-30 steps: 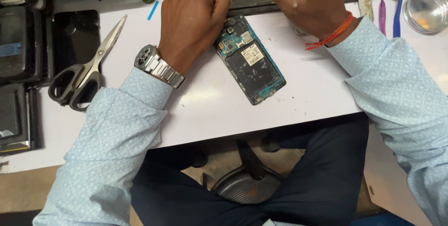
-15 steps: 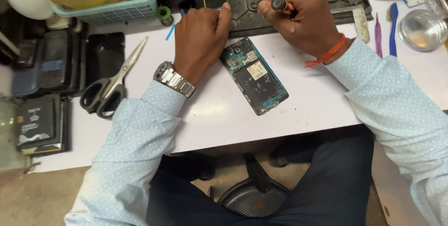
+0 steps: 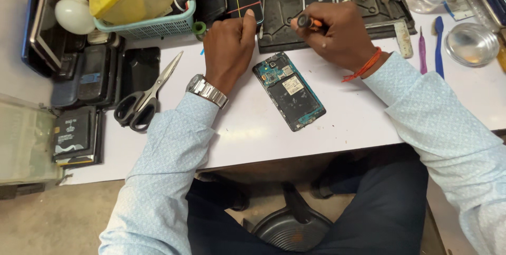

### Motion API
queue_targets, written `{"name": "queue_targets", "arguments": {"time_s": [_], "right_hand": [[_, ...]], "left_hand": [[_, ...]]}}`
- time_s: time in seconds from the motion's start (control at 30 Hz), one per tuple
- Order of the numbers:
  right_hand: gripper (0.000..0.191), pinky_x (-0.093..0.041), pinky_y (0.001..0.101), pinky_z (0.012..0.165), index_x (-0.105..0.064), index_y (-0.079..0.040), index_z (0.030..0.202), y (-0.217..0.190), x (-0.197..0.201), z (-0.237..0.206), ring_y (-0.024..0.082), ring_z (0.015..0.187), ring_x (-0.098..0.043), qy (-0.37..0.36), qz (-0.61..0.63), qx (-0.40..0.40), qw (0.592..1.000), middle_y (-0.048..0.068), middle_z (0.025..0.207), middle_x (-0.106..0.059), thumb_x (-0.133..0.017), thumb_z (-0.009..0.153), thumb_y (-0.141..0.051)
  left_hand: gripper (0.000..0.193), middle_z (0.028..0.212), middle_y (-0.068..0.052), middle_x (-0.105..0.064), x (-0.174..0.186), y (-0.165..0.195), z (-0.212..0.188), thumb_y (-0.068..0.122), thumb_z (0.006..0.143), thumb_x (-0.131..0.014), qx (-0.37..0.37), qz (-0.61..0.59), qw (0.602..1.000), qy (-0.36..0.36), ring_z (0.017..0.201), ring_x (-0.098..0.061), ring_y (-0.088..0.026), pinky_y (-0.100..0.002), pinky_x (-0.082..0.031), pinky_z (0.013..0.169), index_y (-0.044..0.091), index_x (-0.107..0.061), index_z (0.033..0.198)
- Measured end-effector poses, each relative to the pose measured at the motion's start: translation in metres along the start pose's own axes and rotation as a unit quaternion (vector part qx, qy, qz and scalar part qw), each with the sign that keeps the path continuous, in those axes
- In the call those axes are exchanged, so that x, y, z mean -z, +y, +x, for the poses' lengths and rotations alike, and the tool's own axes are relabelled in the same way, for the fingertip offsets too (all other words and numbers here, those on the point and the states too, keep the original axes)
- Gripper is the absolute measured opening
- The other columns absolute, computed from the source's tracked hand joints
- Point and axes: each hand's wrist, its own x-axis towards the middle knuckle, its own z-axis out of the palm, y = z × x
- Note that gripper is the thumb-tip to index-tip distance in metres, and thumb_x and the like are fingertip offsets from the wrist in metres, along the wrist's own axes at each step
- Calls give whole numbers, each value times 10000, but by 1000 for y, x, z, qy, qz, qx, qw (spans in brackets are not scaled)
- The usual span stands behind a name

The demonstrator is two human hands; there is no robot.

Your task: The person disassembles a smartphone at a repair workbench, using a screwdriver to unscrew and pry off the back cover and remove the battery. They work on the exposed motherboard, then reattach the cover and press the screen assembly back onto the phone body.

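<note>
Right hand (image 3: pixel 342 36) closed around small orange-handled screwdriver (image 3: pixel 307 22). Left hand (image 3: pixel 227 49) loosely curled, empty, resting on white table (image 3: pixel 253 134). Between both, opened smartphone (image 3: pixel 288 90), circuit board exposed. Farther left: scissors (image 3: pixel 145 97), teal basket (image 3: pixel 158 23).

From my remote seat I look down on a white, smooth-topped worktable (image 3: pixel 253 134) whose near edge runs slightly uphill to the right. Its front left corner sits over a bare grey concrete floor (image 3: pixel 58 218), dusty and unevenly stained. Below the near edge, in shadow, I make out the dark round metal base of a stool (image 3: pixel 292 228). Light is even and soft across the tabletop, with only faint shadows.
</note>
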Motion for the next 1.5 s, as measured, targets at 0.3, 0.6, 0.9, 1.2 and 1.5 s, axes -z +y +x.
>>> {"name": "queue_targets", "arguments": {"time_s": [0.3,0.6,0.9,1.2,1.5], "right_hand": [[115,-510,248,548,-761,-60,1021,-4,-1,2,99,644,-673,-47,22,29,998,48,776,-719,-799,914,-76],[131,-558,276,612,-755,-70,1036,-10,0,6,145,720,-725,-45,7,39,998,63,849,-744,-804,920,-103],[133,-531,281,563,-753,-65,1009,-30,9,21,130,667,-692,-36,20,41,998,62,801,-728,-808,939,-165],[191,-435,284,565,-746,1,993,-43,33,-11,152,652,-626,128,-22,128,983,87,813,-675,-777,1111,-146],[397,-460,269,588,-632,55,917,-163,4,-228,164,612,-575,353,-34,-119,927,132,776,-633,-627,1206,-217]], "left_hand": [[581,485,-164,-505,2,1,3,322,1051,-506,12,1,1000,-4,409,-471,-331,-503,-338,492,7,-573,567],[583,472,-147,-509,5,3,3,334,1049,-507,16,-4,1000,-3,405,-490,-320,-493,-349,488,20,-583,564],[532,508,-155,-547,24,21,8,312,1034,-518,-18,-12,999,44,414,-511,-307,-480,-342,471,25,-619,597],[546,453,-153,-492,34,30,4,317,1036,-513,-2,-26,998,55,367,-427,-310,-477,-286,449,-2,-629,608],[517,548,-182,-560,41,29,-5,312,1039,-546,-46,-31,995,80,457,-542,-352,-489,-369,495,-6,-618,637]]}}
